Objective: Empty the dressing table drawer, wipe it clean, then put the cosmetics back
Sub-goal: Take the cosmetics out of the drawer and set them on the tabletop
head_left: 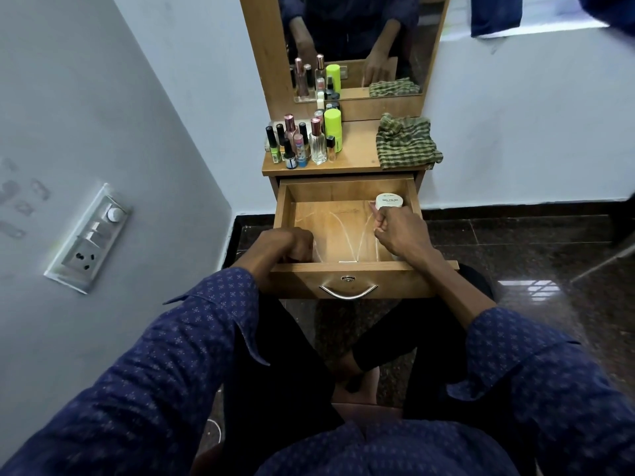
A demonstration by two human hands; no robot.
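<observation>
Inside the open drawer (347,231), the right hand (400,231) seemingly pinches a white jar (389,202) (labelled nail polish); the left hand (292,243) is fisted, empty.

Green checked cloth (405,142), lime bottle (332,130)

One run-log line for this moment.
drawer: open, nearly empty | right hand: at white jar | left hand: fisted inside | cloth: on top

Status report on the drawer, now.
Both hands in the open drawer: left hand fisted at front-left corner, right hand closed beside white jar. Other cosmetics and checked cloth on top. Nothing obstructing.
</observation>
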